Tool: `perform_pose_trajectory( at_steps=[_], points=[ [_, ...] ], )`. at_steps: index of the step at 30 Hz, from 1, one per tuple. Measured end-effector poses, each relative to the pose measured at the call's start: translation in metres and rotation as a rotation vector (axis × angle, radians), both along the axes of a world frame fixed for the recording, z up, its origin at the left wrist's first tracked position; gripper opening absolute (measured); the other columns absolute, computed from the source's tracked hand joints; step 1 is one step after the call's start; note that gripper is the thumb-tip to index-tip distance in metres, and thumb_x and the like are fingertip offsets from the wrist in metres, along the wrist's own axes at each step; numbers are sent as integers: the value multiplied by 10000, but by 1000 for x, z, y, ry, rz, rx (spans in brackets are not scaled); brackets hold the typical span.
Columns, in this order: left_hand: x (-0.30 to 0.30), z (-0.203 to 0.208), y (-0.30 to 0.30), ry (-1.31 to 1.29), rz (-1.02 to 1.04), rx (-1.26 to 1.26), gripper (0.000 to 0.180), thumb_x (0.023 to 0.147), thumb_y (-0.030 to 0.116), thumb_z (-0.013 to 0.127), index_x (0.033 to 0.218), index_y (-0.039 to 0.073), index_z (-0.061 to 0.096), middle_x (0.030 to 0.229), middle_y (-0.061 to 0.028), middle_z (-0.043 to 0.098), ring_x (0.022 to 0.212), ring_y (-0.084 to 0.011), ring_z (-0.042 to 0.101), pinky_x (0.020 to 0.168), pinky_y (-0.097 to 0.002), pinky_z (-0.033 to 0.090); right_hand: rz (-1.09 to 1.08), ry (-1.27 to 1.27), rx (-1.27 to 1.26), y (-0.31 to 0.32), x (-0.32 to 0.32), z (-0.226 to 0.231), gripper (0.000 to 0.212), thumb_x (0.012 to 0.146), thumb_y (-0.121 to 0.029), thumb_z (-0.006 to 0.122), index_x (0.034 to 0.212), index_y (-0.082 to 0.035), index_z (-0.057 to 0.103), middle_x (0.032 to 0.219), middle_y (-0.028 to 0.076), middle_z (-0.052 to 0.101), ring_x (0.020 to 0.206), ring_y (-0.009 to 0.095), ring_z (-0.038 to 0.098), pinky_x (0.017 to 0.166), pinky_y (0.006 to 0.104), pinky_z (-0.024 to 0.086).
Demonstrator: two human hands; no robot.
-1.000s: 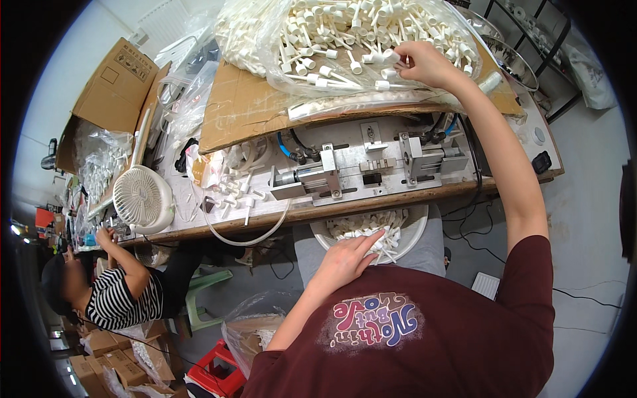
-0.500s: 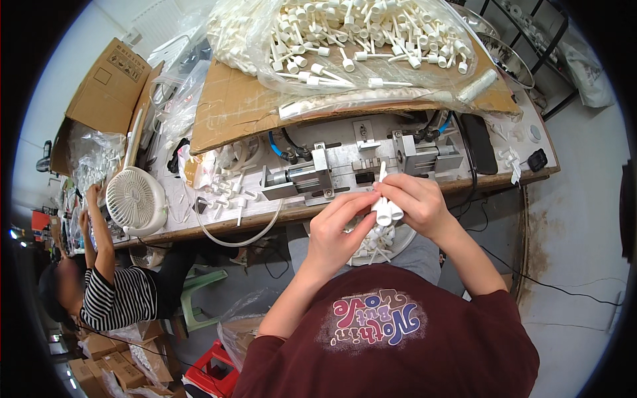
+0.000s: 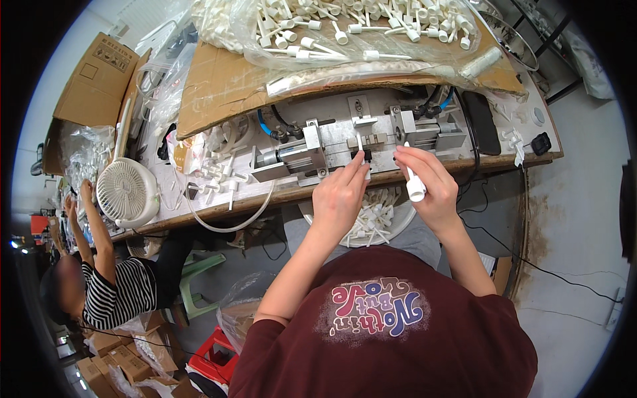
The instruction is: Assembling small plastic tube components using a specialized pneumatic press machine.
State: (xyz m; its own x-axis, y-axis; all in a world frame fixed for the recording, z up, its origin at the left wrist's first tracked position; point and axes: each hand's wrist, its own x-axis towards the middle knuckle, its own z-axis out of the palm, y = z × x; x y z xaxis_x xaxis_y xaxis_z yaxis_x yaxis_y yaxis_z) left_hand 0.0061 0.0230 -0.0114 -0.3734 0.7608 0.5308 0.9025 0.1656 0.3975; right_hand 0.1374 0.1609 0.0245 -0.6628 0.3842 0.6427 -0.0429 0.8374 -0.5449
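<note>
A small metal clamping jig [image 3: 363,125] with a sliding block on each side lies at the table's front edge. My left hand [image 3: 338,202] reaches to its middle, fingers together on a white plastic scoop whose slim handle [image 3: 360,141] sticks out past the fingertips; its cup is hidden. Just to the right, my right hand [image 3: 431,192] grips another white plastic scoop [image 3: 416,190], cup toward me and handle pointing away. Below both hands, a round white tub [image 3: 400,229] on my lap holds many loose scoops.
A large pile of white scoops [image 3: 378,16] lies in clear plastic on a cardboard sheet [image 3: 219,86] above the jig. More scoops [image 3: 219,176], a white fan [image 3: 128,194] and a seated co-worker [image 3: 119,292] are to the left. A black phone [image 3: 480,123] lies right.
The two scoops were held together between both hands. Now the hands are apart, each with one scoop; the left has moved forward to the jig, and the view has shifted slightly.
</note>
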Motion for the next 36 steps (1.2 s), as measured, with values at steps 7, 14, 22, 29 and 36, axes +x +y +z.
perform_pose_trajectory(
  at_steps=[7, 14, 22, 29, 36],
  points=[
    [-12, 6, 13, 102, -19, -100, 248, 760, 103, 741, 1002, 60, 711, 1183, -58, 684, 696, -232, 675, 610, -317, 511, -18, 35, 33, -1, 4, -6, 337, 704, 34, 692, 1038, -9, 702, 1035, 127, 686, 897, 284, 687, 756, 340, 562],
    [-9, 14, 16, 54, 2, -195, 246, 742, 103, 742, 981, 63, 700, 1186, -53, 679, 665, -250, 674, 621, -333, 541, 46, 85, 90, 2, 3, -8, 316, 692, 34, 701, 1005, -7, 719, 989, 136, 690, 812, 270, 690, 690, 329, 564],
    [-11, 16, 15, 29, -4, -210, 225, 769, 127, 724, 984, 65, 698, 1174, -40, 680, 687, -262, 684, 630, -336, 548, -6, 139, 126, 5, 9, -6, 338, 651, 71, 708, 980, -3, 725, 882, 80, 657, 698, 176, 658, 583, 268, 528],
    [0, 52, -7, -730, -227, -109, 430, 724, 84, 816, 1134, 47, 690, 1112, -89, 689, 783, -157, 695, 682, -280, 562, -16, 81, 108, 7, 13, -14, 332, 650, 64, 754, 971, -14, 727, 881, 85, 650, 715, 185, 653, 593, 281, 535],
    [11, 64, -22, -963, -345, 7, 363, 742, 1, 799, 1092, 32, 708, 1001, -51, 664, 868, -105, 639, 762, -237, 577, -14, 108, 235, 3, 3, -14, 302, 657, 45, 768, 953, 4, 723, 893, 83, 637, 715, 178, 645, 597, 273, 529]
  ],
)
